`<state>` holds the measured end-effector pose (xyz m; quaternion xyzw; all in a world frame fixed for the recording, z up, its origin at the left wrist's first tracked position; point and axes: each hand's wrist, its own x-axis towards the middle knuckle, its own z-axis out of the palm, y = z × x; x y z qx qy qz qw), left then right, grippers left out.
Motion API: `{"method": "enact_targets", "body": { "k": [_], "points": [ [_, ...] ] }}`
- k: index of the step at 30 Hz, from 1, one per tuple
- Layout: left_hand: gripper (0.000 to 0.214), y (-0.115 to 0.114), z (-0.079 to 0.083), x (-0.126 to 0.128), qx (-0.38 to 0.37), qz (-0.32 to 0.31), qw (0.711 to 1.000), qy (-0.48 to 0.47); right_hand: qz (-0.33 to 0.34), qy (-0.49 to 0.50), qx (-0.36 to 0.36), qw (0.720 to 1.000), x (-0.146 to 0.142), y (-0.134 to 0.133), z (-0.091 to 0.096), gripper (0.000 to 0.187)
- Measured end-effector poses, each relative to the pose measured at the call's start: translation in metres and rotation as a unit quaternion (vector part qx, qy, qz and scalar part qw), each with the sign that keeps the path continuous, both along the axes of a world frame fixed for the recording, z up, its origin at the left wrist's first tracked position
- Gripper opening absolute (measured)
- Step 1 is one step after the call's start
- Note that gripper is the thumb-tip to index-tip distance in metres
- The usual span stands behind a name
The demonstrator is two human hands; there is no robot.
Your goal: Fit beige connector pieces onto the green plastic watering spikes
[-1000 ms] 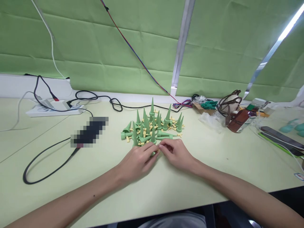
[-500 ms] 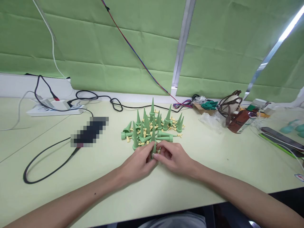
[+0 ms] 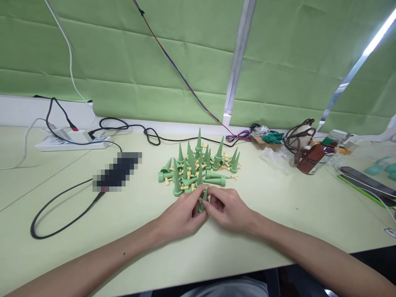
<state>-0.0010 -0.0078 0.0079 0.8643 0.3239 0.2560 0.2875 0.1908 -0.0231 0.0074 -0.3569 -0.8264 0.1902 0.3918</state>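
Note:
Between my two hands is a green plastic cone spike (image 3: 203, 201), tip up and leaning a little to the right. My left hand (image 3: 185, 209) has its fingers closed around the spike's left side and base. My right hand (image 3: 229, 208) pinches it from the right with thumb and index finger. Part of the spike is hidden by the fingers. Just beyond my hands lies a pile of similar green spikes (image 3: 192, 164), some upright and some on their sides. Small yellow valve-like pieces (image 3: 234, 177) are scattered among them.
Left on the table (image 3: 130, 268) lies a pixelated dark object (image 3: 116, 172) with a black cable. A power strip (image 3: 74, 142) sits behind it. To the right are a plastic bag (image 3: 276, 160), a brown bottle (image 3: 316, 157) and a phone-like slab (image 3: 368, 180).
The spike between my hands has tipped slightly to the right and come a little nearer to me. My hands have shifted slightly with it. The pile is unchanged.

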Motion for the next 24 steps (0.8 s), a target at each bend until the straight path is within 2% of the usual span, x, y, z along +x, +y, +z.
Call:
{"method": "enact_targets", "body": {
  "k": [4, 8, 12, 15, 18, 24],
  "points": [
    [0.043, -0.001, 0.001, 0.000, 0.030, 0.003, 1.000, 0.000, -0.014, 0.032, 0.044, 0.998, 0.001, 0.001, 0.000, 0.023],
    [0.035, 0.000, -0.004, -0.002, 0.091, 0.048, 0.995, -0.017, -0.062, 0.079, 0.114, 0.988, 0.006, 0.005, 0.007, 0.019],
    [0.029, 0.002, -0.008, -0.002, 0.127, 0.095, 0.987, -0.020, -0.173, 0.135, 0.212, 0.952, 0.015, 0.014, 0.014, 0.024],
    [0.026, 0.003, -0.008, -0.002, 0.134, 0.110, 0.985, -0.021, -0.254, 0.155, 0.255, 0.920, 0.025, 0.024, 0.018, 0.029],
    [0.026, 0.004, -0.006, -0.003, 0.137, 0.125, 0.983, -0.019, -0.297, 0.142, 0.250, 0.910, 0.034, 0.035, 0.020, 0.035],
    [0.024, 0.004, -0.002, -0.002, 0.156, 0.141, 0.978, -0.009, -0.340, 0.115, 0.190, 0.914, 0.050, 0.054, 0.018, 0.032]
  ]
}}
